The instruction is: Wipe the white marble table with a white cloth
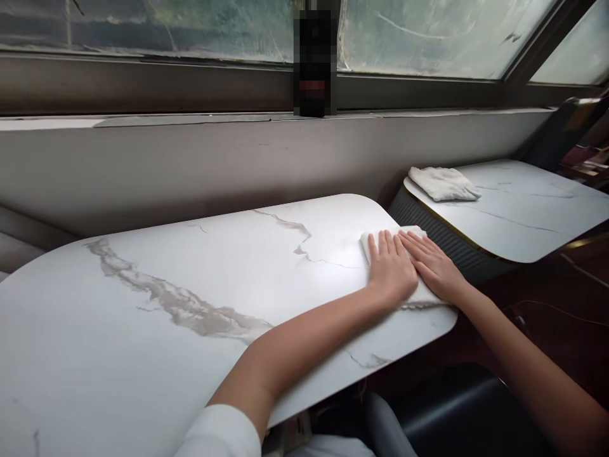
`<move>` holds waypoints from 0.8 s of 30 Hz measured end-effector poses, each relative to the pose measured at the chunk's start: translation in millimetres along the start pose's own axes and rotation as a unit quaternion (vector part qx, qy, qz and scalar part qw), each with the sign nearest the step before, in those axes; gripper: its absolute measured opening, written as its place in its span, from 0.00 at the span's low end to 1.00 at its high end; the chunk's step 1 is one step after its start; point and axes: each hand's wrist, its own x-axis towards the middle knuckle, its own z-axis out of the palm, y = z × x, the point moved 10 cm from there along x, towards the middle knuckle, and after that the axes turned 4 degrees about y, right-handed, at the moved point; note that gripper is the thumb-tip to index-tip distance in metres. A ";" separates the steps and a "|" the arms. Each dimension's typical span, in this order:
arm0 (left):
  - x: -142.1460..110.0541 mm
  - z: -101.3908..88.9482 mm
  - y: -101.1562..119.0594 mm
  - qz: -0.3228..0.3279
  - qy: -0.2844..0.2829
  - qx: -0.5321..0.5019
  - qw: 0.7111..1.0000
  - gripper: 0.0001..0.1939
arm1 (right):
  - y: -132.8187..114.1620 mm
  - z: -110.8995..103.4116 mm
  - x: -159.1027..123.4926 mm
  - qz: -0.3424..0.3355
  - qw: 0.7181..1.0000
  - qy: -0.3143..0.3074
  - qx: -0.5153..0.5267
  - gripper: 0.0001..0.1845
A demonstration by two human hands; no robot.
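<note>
My left hand (391,270) and my right hand (432,263) lie flat side by side, fingers stretched out, pressing on a white cloth (368,240) at the right end of a white marble-patterned table (190,298). Only the cloth's edges show around and under the hands. Both arms reach across the table from the lower right.
A second marble-topped table (523,216) stands to the right with another crumpled white cloth (443,183) on its near corner. A grey wall ledge and window (143,32) run along the far side. Dark seating and floor lie below right.
</note>
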 end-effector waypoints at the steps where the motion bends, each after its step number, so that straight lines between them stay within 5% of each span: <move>1: -10.5 -3.2 8.9 0.011 0.001 -0.007 1.000 0.28 | -4.8 -4.7 -14.4 0.002 1.000 0.004 -0.003 0.29; 6: -56.2 -19.2 36.2 0.059 0.009 -0.040 0.997 0.29 | -33.9 -20.4 -68.0 0.013 0.999 0.028 -0.019 0.30; 12: -84.3 -30.9 32.7 0.086 -0.009 -0.050 0.995 0.29 | -66.1 -21.8 -85.7 0.021 0.998 0.036 -0.038 0.33; 18: -75.2 -29.2 11.5 0.079 -0.020 -0.056 0.995 0.29 | -67.7 -13.5 -60.9 0.011 0.998 0.024 -0.052 0.33; 24: -25.1 -13.5 -36.3 0.030 -0.027 -0.063 0.997 0.29 | -44.7 13.5 10.1 0.011 0.998 -0.006 -0.063 0.32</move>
